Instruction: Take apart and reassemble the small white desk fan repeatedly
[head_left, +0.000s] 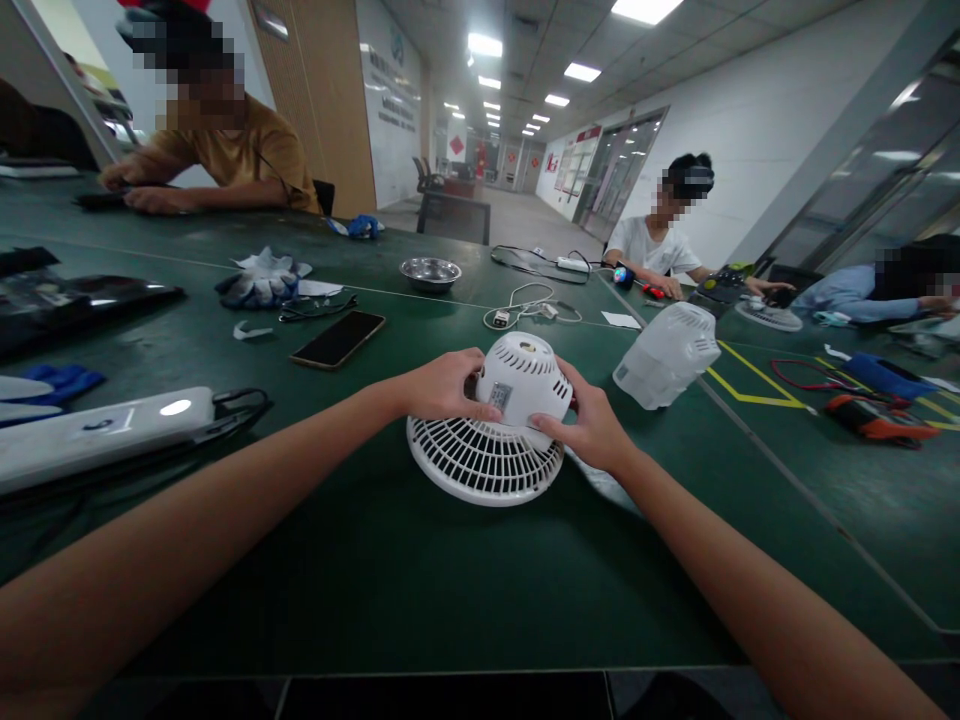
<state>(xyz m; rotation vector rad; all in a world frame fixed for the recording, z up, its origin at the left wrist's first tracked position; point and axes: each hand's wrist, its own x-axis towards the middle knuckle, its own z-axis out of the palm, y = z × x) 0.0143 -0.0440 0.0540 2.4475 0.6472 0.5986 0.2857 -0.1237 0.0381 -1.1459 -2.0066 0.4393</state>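
Note:
Both of my hands grip the white vented motor cover (525,385) of a fan. It sits above the white fan grille (487,465), which lies on the green table. From the left, my left hand (451,385) closes round the cover with its thumb by a printed label. My right hand (591,418) holds the opposite side, thumb at the front. My other fingers go behind the cover and are partly hidden. Whether the cover is joined to the grille, I cannot tell. A translucent white plastic housing (666,357) stands to the right of my right hand.
A phone (339,339), gloves (264,279) and a long white device (112,432) lie to the left. Beyond the fan are a metal bowl (430,273) and a white cable (536,305). An orange-black tool (877,418) rests far right. Several people sit around the table.

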